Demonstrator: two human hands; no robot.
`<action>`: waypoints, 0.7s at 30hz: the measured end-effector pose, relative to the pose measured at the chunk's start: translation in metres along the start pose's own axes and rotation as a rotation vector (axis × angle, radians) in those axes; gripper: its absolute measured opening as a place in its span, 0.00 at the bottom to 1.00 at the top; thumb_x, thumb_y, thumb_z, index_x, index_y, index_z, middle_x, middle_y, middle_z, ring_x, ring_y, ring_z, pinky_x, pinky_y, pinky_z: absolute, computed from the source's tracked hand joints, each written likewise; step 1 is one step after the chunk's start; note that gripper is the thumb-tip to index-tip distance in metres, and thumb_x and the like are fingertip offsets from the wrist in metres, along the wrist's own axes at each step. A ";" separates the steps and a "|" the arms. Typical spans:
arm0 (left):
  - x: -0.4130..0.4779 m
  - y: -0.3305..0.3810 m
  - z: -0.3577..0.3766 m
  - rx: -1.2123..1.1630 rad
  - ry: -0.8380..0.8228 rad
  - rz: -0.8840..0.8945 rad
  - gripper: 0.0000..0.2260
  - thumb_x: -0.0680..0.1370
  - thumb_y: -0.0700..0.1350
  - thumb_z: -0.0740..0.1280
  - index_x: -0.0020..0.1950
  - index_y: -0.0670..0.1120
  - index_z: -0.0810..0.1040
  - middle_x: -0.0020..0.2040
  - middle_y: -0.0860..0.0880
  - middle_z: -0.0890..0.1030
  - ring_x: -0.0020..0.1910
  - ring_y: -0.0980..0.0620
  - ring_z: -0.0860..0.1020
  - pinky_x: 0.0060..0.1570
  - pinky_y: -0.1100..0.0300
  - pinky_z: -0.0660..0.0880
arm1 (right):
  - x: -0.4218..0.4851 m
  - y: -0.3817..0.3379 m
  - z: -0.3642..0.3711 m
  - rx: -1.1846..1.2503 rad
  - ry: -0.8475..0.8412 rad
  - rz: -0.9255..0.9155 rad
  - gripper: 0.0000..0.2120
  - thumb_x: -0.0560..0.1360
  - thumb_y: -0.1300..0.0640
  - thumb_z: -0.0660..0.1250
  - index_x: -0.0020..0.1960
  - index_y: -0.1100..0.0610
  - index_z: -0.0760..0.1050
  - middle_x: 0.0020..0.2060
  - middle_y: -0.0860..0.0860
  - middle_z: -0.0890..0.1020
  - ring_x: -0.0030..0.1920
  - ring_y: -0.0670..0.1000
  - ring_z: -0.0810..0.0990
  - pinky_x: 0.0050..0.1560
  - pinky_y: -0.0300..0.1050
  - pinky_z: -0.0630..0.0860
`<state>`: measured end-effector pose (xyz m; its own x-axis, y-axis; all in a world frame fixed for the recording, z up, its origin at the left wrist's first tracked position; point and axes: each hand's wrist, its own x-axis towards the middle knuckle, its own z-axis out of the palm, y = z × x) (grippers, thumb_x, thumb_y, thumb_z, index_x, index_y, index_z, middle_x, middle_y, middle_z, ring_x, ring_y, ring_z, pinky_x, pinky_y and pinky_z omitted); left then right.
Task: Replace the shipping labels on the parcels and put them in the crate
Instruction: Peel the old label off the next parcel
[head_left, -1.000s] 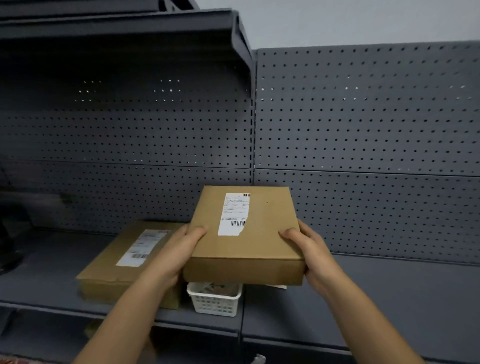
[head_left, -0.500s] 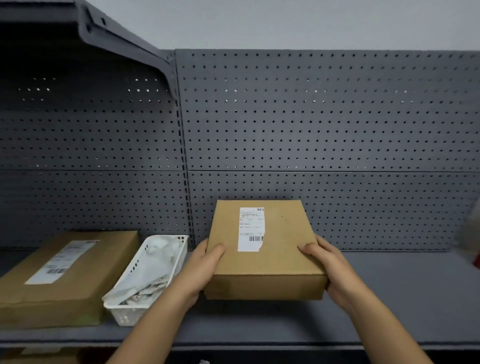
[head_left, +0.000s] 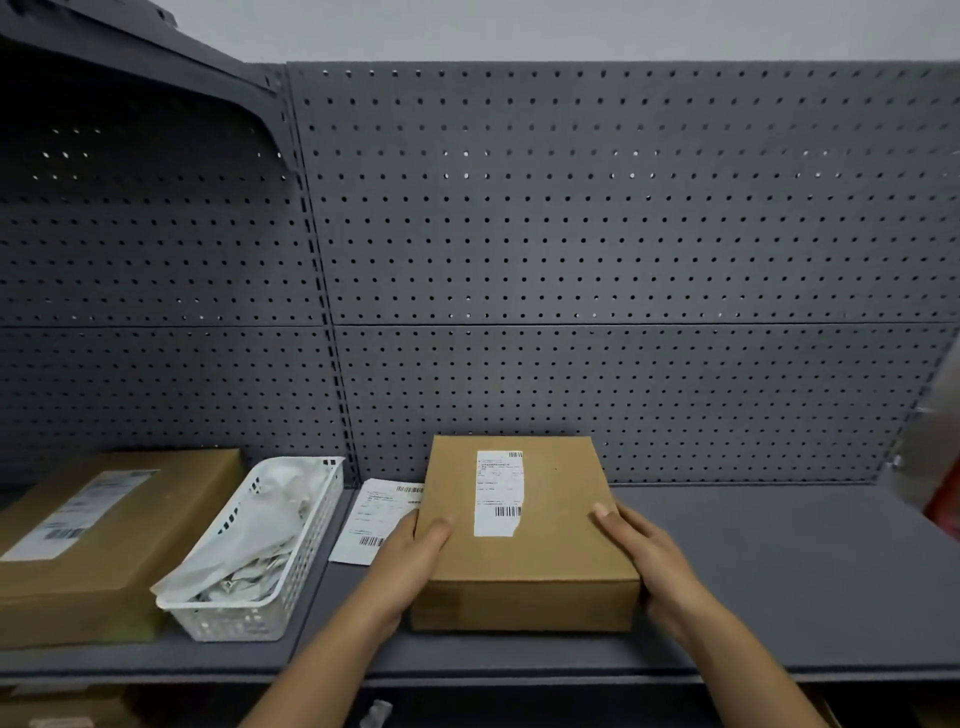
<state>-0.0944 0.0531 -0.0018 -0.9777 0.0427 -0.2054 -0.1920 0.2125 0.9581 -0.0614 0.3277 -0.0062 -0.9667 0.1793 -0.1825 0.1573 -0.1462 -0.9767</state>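
1. At the middle of the grey shelf (head_left: 779, 571), a flat brown parcel (head_left: 524, 561) lies lengthwise, its far end close to the perforated back panel (head_left: 571, 234). Whether its underside fully rests on the shelf cannot be told.
2. The left hand (head_left: 415, 545) grips the parcel's left side near the front corner, thumb laid over the top edge; the other fingers are hidden beside the box.
3. The right hand (head_left: 639, 551) grips the right side in the same way, thumb on the top face, fingers curled down out of sight.
4. A white label (head_left: 498, 493) is stuck on the parcel's top, between the two hands, with a barcode near its lower end and a ragged lower right corner.
5. Just beside the parcel on the left, a loose label sheet (head_left: 374, 514) lies flat on the shelf, partly covered by the parcel and the left hand.
6. Further left stands a white slotted basket (head_left: 270, 608) holding crumpled white scraps.
7. Beyond the basket, at the left edge, a second parcel (head_left: 156, 519) sits on the shelf with its own label on top; the basket appears to touch it.
8. At the far right edge there is a blurred reddish thing too unclear to identify.
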 end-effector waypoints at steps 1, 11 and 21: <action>0.001 -0.002 0.000 0.004 -0.001 -0.009 0.14 0.84 0.53 0.63 0.69 0.52 0.75 0.57 0.58 0.83 0.55 0.60 0.81 0.46 0.65 0.75 | 0.001 0.002 0.000 -0.003 0.003 0.005 0.13 0.79 0.46 0.70 0.62 0.48 0.80 0.48 0.46 0.89 0.47 0.48 0.87 0.44 0.42 0.79; 0.013 -0.022 0.014 0.021 -0.030 0.019 0.12 0.85 0.51 0.62 0.68 0.53 0.73 0.57 0.60 0.80 0.55 0.64 0.78 0.46 0.69 0.72 | 0.011 0.010 -0.013 -0.044 0.003 0.053 0.16 0.79 0.47 0.69 0.65 0.50 0.79 0.52 0.49 0.88 0.52 0.50 0.87 0.51 0.44 0.78; 0.025 -0.038 0.013 0.010 -0.043 0.077 0.16 0.83 0.57 0.64 0.69 0.56 0.72 0.66 0.57 0.79 0.63 0.61 0.77 0.61 0.61 0.72 | 0.013 0.016 -0.017 -0.102 -0.021 0.033 0.26 0.73 0.37 0.74 0.67 0.48 0.78 0.56 0.49 0.87 0.56 0.50 0.86 0.56 0.46 0.78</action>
<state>-0.1103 0.0590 -0.0461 -0.9849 0.1015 -0.1400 -0.1154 0.2171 0.9693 -0.0677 0.3438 -0.0263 -0.9645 0.1552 -0.2137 0.2080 -0.0521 -0.9767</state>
